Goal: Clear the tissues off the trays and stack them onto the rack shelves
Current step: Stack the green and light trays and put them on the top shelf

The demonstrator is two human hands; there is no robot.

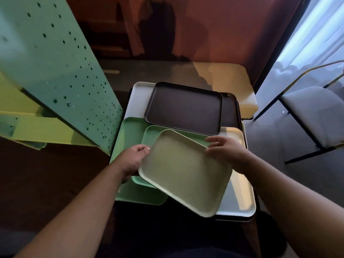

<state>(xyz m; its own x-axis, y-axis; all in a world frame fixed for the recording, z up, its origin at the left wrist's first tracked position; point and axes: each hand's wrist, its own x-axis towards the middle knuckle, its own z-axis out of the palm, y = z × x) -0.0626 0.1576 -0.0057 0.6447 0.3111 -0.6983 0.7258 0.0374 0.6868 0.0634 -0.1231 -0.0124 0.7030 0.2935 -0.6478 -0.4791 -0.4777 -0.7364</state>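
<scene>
The green perforated rack (pixel 61 71) is looming on the left, with yellow-green shelf ledges (pixel 37 131) sticking out low down, and that's where this stuff is supposed to go. Right of it a pile of trays is covering a small table: a white tray (pixel 136 101) at the back, a black tray (pixel 184 108) sitting on top of it, a big green tray (pixel 128 138) on the left side, and a grey-white one (pixel 240 198) on the right. I'm not seeing any tissues on any of them from here.

The person is working the cream tray (pixel 186 172), which is sitting skewed on top of the pile, near edge poking out toward them. It looks clean, matte, shallow rim, rounded corners, probably light and a bit slippery.

The left hand (pixel 133 161) is gripping the tray's left edge, thumb on top, fingers tucked under. The right hand (pixel 226 152) is at the far right corner with fingers loosely spread; I can't tell if it's properly clamping the rim or just resting on it.

If I were doing it I'd get both hands fully on opposite edges, lift it flat so it isn't dragging the smaller green tray (pixel 150 135) underneath, then swing left and slide it level onto a ledge.
</scene>
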